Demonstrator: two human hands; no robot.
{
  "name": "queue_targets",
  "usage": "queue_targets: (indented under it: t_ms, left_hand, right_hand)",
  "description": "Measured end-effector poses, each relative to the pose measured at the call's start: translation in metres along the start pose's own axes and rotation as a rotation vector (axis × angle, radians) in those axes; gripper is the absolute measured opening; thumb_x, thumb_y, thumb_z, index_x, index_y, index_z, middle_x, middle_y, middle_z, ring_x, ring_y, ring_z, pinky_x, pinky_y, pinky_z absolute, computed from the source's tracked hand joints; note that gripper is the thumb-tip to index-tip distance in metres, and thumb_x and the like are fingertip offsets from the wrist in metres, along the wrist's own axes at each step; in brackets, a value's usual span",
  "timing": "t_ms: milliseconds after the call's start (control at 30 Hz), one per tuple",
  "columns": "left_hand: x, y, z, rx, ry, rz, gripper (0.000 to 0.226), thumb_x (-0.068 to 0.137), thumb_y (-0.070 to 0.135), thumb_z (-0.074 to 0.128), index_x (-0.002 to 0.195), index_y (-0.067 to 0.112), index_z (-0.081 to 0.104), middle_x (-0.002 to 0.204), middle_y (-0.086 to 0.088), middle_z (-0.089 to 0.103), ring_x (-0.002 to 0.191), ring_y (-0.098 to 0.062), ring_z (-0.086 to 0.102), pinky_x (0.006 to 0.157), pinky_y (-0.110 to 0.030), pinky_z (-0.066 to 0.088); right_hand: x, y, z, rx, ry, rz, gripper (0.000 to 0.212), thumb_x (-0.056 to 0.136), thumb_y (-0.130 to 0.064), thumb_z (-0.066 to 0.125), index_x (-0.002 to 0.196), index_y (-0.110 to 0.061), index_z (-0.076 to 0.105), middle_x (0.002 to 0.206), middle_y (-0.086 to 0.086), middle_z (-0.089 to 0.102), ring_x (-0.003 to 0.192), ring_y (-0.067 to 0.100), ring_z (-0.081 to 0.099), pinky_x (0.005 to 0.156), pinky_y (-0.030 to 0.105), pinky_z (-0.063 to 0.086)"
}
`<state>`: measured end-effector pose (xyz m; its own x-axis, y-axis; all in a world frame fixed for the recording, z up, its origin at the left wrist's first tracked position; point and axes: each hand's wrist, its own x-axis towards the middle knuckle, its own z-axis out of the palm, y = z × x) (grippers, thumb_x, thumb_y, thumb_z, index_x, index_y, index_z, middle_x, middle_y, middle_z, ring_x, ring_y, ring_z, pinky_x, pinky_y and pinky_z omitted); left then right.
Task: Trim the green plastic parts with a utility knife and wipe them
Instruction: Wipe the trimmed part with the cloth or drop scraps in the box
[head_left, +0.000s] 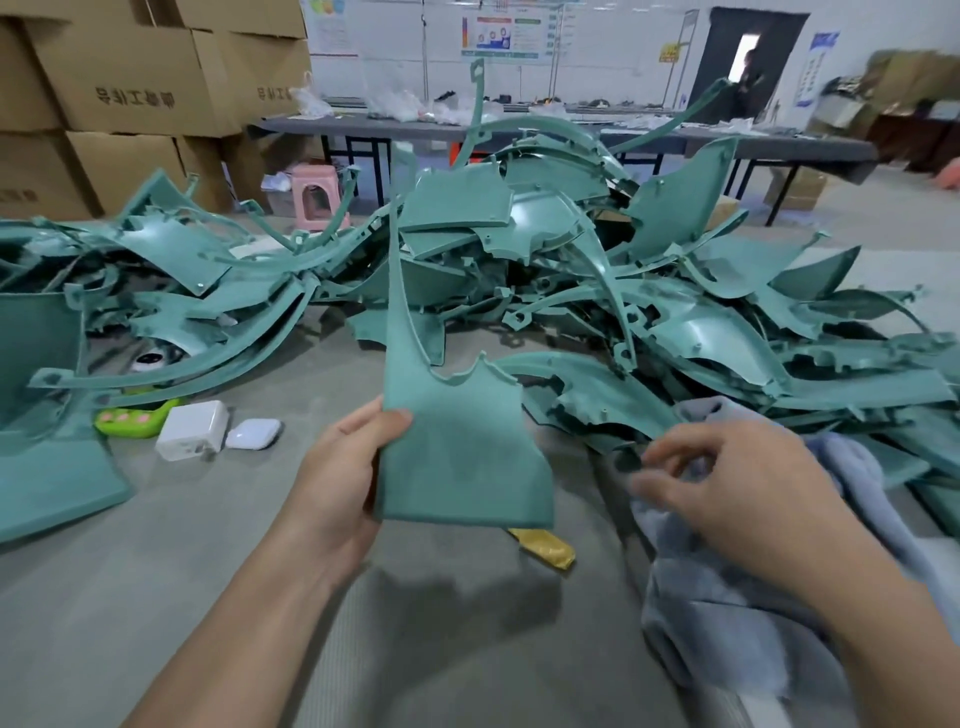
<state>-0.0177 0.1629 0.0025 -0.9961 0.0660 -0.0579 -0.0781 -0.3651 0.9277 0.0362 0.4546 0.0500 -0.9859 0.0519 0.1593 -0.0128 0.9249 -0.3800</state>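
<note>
One green plastic part (457, 457) was up in the middle of the frame, held by its left edge in the left hand (337, 478), thumb on the front face and fingers curled behind. Its face looked dull and faintly smudged, so by my reading it was not yet wiped; whether its edges were already trimmed could not be told.

The right hand (727, 483), at lower right, hovered over a grey-blue cloth (701, 618) with fingers loosely curled. It was blurred, and I could not tell whether thumb and forefinger had pinched the cloth or merely neared it.

A yellow object, probably the utility knife (545, 548), lay on the floor (208, 597) just below the held part, in neither hand. That suggested the cutting on this piece was over and wiping was the step at hand.

Most of the job looked undone. A large pile of green parts (571, 249) sprawled across the whole width of the frame behind the hands, and nothing showed which of them were finished; no separate sorted stack was plain to see.

A white charger (192, 428) and an earbud case (253, 434) lay at lower left, well apart from the work.
</note>
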Motion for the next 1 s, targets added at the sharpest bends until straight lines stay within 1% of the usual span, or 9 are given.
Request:
queue_targets:
  t_ms: [100,167,333,433,567,700,800,933,1000]
  left_hand:
    - [0.003,-0.001,-0.003,0.036,0.092,0.018,0.030,0.097,0.014,0.053,0.109,0.019,0.080,0.112,-0.012,0.077,0.101,-0.027,0.075,0.070,-0.029,0.060]
    - [0.002,-0.001,-0.003,0.048,0.109,0.022,0.030,0.095,0.016,0.054,0.111,0.019,0.079,0.112,-0.012,0.077,0.101,-0.028,0.075,0.069,-0.029,0.060]
    - [-0.002,-0.001,-0.002,0.053,0.073,-0.063,0.028,0.094,0.023,0.054,0.106,0.023,0.080,0.108,-0.010,0.078,0.090,-0.026,0.075,0.073,-0.036,0.057]
    - [-0.002,-0.003,-0.001,0.032,0.024,-0.091,0.034,0.092,0.025,0.052,0.117,0.029,0.076,0.112,-0.008,0.077,0.092,-0.027,0.075,0.075,-0.039,0.058]
    - [-0.002,-0.003,0.005,-0.047,-0.178,-0.135,0.044,0.092,0.021,0.049,0.129,0.036,0.069,0.127,-0.009,0.072,0.112,-0.032,0.070,0.100,-0.051,0.053]
    - [-0.008,-0.011,0.014,-0.197,-0.165,-0.162,0.030,0.089,0.021,0.056,0.105,0.011,0.080,0.111,-0.017,0.074,0.095,-0.022,0.074,0.077,-0.034,0.061]
    - [-0.010,-0.017,0.012,-0.151,-0.126,-0.190,0.032,0.107,0.025,0.041,0.120,0.008,0.065,0.096,-0.001,0.078,0.088,-0.013,0.075,0.074,-0.030,0.061]
    - [-0.017,-0.003,0.026,-0.289,-0.198,-0.184,0.045,0.104,0.044,0.041,0.139,0.023,0.060,0.134,-0.004,0.068,0.126,-0.020,0.063,0.109,-0.041,0.045]
    - [-0.015,-0.009,0.026,-0.375,-0.162,-0.188,0.053,0.096,0.047,0.046,0.137,0.017,0.063,0.135,-0.011,0.067,0.127,-0.025,0.062,0.111,-0.044,0.042]
  right_hand:
    - [-0.008,0.002,-0.010,-0.362,-0.440,-0.085,0.089,0.050,-0.072,0.071,0.135,-0.053,0.054,0.128,-0.031,0.053,0.116,0.005,0.053,0.100,0.032,0.045]
    - [-0.008,-0.003,-0.006,-0.451,-0.469,-0.111,0.085,0.059,-0.060,0.077,0.138,-0.051,0.050,0.136,-0.024,0.048,0.123,0.012,0.050,0.099,0.030,0.044]
    - [-0.003,-0.014,-0.003,-0.278,-0.361,-0.035,0.015,0.082,-0.027,0.073,0.089,-0.040,0.075,0.096,-0.015,0.074,0.082,0.004,0.066,0.066,0.021,0.054]
    - [-0.012,-0.024,-0.018,0.181,0.014,-0.112,0.023,0.079,-0.016,0.076,0.079,-0.039,0.075,0.083,-0.025,0.071,0.074,-0.003,0.066,0.061,0.013,0.050]
    - [-0.020,-0.088,-0.002,0.769,0.393,-0.306,0.037,0.078,0.011,0.068,0.089,-0.023,0.075,0.083,-0.010,0.071,0.081,-0.001,0.070,0.067,0.011,0.052]
    - [-0.006,-0.144,0.058,0.538,0.496,-0.366,0.035,0.088,0.003,0.064,0.116,-0.016,0.074,0.110,-0.009,0.066,0.103,0.000,0.056,0.097,0.012,0.041]
    - [0.010,-0.152,0.089,0.484,0.490,-0.358,0.033,0.094,0.002,0.056,0.122,-0.007,0.070,0.118,0.003,0.068,0.109,0.016,0.057,0.098,0.036,0.051]
    - [0.033,-0.145,0.096,0.404,0.460,-0.298,0.040,0.104,-0.019,0.048,0.141,-0.013,0.061,0.148,0.006,0.056,0.136,0.017,0.047,0.116,0.016,0.027]
    - [0.035,-0.145,0.097,0.435,0.419,-0.277,0.041,0.105,-0.022,0.041,0.139,-0.016,0.063,0.142,0.000,0.061,0.131,0.008,0.049,0.112,0.013,0.028]
